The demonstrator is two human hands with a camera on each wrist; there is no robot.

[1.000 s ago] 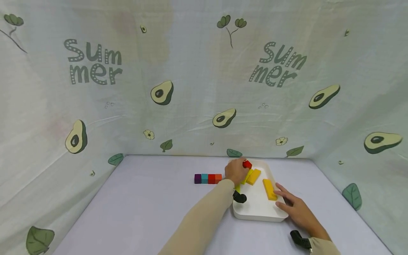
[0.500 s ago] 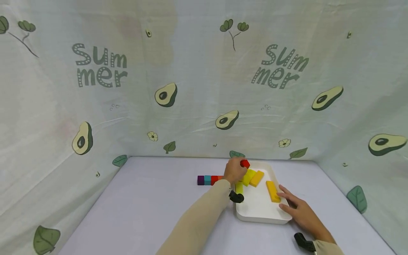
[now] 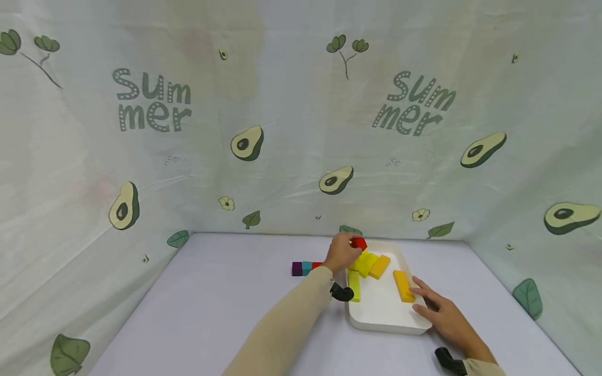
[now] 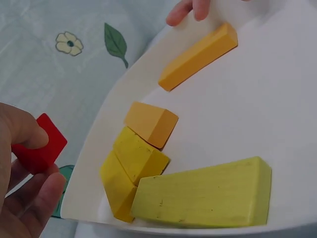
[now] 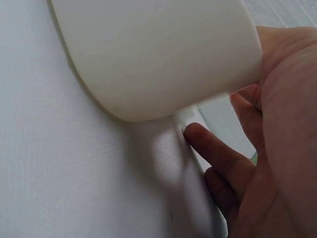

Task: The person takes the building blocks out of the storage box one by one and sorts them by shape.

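My left hand (image 3: 342, 253) pinches a red block (image 4: 40, 144) between thumb and fingers, held above the far left rim of a white tray (image 3: 383, 313). Inside the tray, a yellow-green block (image 4: 203, 193), two yellow blocks (image 4: 138, 154) and a yellow-orange block (image 4: 151, 122) lie clustered at the left. A longer orange-yellow block (image 3: 403, 286) lies apart, beside the right wall. My right hand (image 3: 447, 316) grips the tray's right side. Its fingertips reach over the rim, while other fingers (image 5: 218, 153) lie below in the right wrist view.
Left of the tray, a row of small cubes stands on the table: purple (image 3: 297, 269), teal (image 3: 307, 268) and red (image 3: 317, 266), its right end hidden by my left arm. A printed cloth (image 3: 282, 130) hangs behind the table.
My left hand has drawn slightly left with the red block, uncovering more of the yellow blocks and covering the right end of the cube row. My right hand stays at the tray.
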